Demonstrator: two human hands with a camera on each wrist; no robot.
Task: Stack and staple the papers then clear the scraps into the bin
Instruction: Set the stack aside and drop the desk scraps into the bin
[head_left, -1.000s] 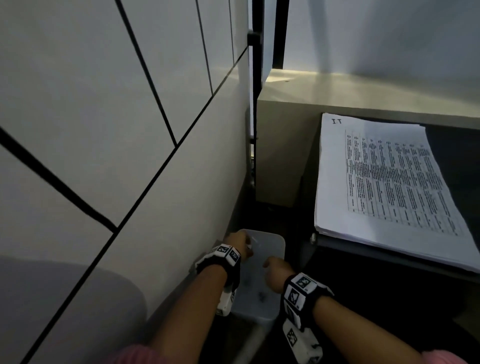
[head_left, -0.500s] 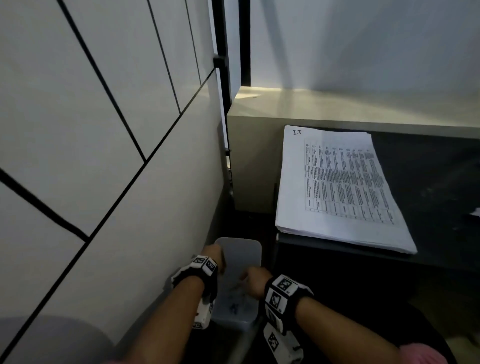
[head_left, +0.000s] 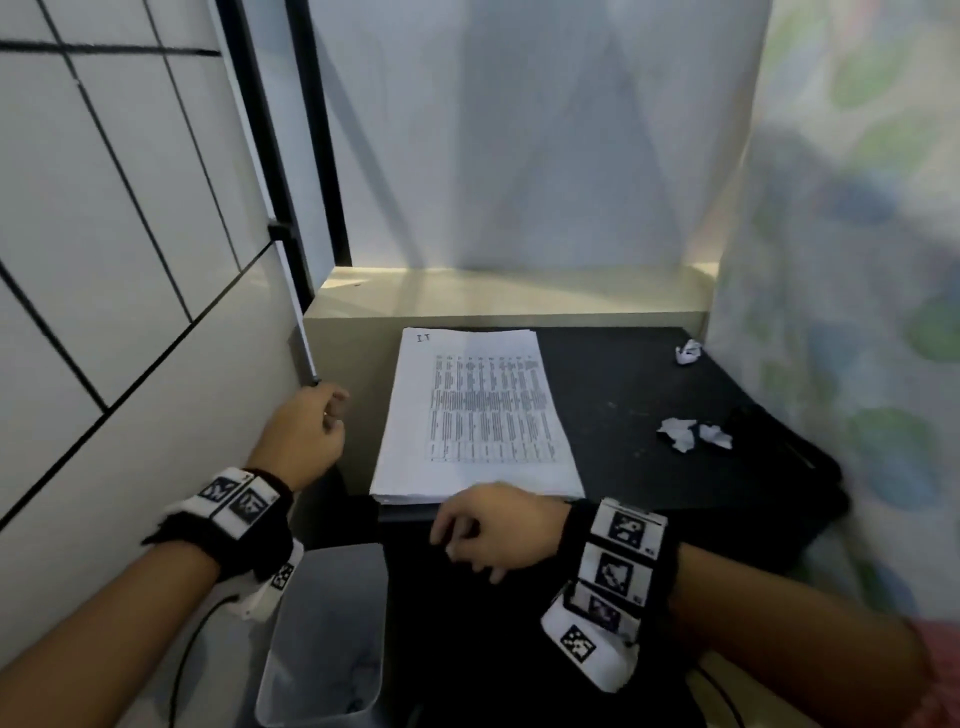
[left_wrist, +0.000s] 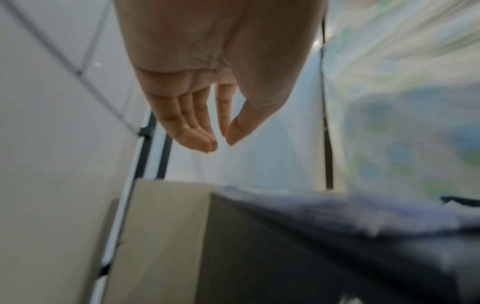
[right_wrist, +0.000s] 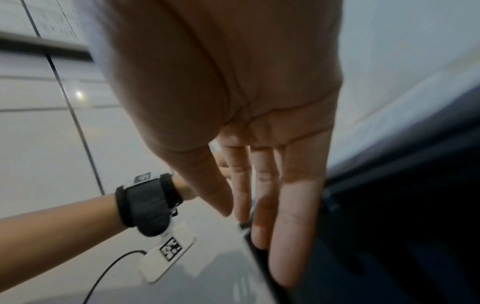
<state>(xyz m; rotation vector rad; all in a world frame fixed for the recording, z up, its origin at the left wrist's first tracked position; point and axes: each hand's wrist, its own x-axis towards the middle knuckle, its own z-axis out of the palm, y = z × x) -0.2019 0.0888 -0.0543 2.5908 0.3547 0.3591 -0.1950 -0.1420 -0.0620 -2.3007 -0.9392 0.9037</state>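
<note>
Both hands, left hand (head_left: 306, 436) and right hand (head_left: 493, 530), have risen from the bin (head_left: 322, 649) empty and loosely relaxed; crumpled scraps (head_left: 693, 434) remain on the desk (head_left: 623, 395) beside the paper stack (head_left: 475, 415).

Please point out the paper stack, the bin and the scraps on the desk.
paper stack (head_left: 478, 415), head view, middle of the top sheet
bin (head_left: 291, 665), head view, left wall
scraps (head_left: 693, 434), head view, crumpled middle
</note>
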